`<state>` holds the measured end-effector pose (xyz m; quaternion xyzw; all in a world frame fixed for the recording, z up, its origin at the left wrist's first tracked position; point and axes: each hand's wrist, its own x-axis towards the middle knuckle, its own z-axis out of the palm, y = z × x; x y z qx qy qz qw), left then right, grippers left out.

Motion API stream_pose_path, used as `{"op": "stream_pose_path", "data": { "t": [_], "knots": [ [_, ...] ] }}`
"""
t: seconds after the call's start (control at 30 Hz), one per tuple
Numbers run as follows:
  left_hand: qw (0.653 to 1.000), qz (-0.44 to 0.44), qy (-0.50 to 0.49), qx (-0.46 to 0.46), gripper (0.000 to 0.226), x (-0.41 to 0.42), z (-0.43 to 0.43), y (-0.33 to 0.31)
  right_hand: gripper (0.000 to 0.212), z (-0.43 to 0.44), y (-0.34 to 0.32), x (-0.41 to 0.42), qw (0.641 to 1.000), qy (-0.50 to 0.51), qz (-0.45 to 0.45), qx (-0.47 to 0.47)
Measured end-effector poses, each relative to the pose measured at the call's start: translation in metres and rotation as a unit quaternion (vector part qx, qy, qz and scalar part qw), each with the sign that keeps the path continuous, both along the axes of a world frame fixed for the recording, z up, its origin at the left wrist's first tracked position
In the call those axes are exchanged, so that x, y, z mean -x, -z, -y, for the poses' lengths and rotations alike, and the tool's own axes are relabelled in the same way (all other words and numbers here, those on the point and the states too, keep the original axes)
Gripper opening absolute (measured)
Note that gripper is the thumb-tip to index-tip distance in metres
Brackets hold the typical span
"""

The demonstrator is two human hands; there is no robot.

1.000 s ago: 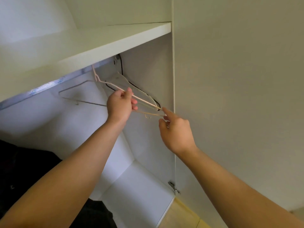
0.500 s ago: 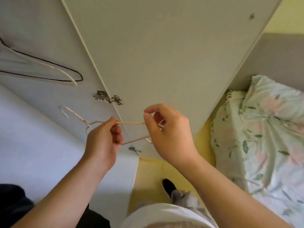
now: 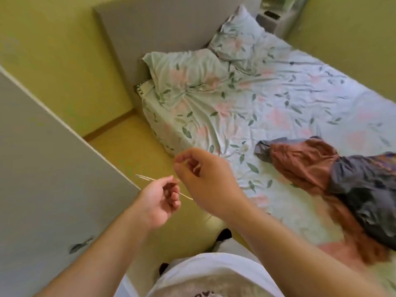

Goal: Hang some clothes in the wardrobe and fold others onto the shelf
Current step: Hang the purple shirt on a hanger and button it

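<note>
- Hanger (image 3: pixel 147 178), thin wire, sits in my left hand (image 3: pixel 157 202), fingers curled round it, above the floor (image 3: pixel 132 151).
- Right hand (image 3: pixel 205 181) is curled close by; whether it grips the wire I cannot tell.
- I would bring it to the clothes (image 3: pixel 300 166) on the bed (image 3: pixel 278 99), hook kept outward.

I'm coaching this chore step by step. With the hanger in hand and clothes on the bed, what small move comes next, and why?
Probably reach the right hand toward the rust and grey clothes on the bed: the left hand grips the hanger, and nothing hangs on it yet.
</note>
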<state>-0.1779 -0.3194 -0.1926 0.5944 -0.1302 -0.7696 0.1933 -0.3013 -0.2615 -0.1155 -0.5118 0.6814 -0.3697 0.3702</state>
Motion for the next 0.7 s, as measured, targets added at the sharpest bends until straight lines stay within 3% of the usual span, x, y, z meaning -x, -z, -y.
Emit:
{"op": "stream_pose_path", "data": {
  "t": [0.23, 0.43, 0.57, 0.7],
  "knots": [
    [0.979, 0.001, 0.205, -0.021, 0.017, 0.174, -0.001, 0.031, 0.010, -0.047, 0.013, 0.155, 0.977, 0.203, 0.055, -0.043],
    [0.941, -0.049, 0.332, -0.045, 0.037, 0.320, -0.005, 0.056, 0.011, -0.103, 0.021, 0.248, 0.932, 0.346, 0.087, -0.063],
    [0.895, -0.010, 0.445, -0.027, 0.028, 0.399, -0.032, 0.051, 0.012, -0.146, 0.019, 0.284, 0.880, 0.430, 0.177, -0.093],
    [0.823, 0.017, 0.567, 0.018, 0.018, 0.465, -0.070, 0.041, 0.027, -0.176, 0.027, 0.306, 0.799, 0.528, 0.265, -0.112]
  ]
}}
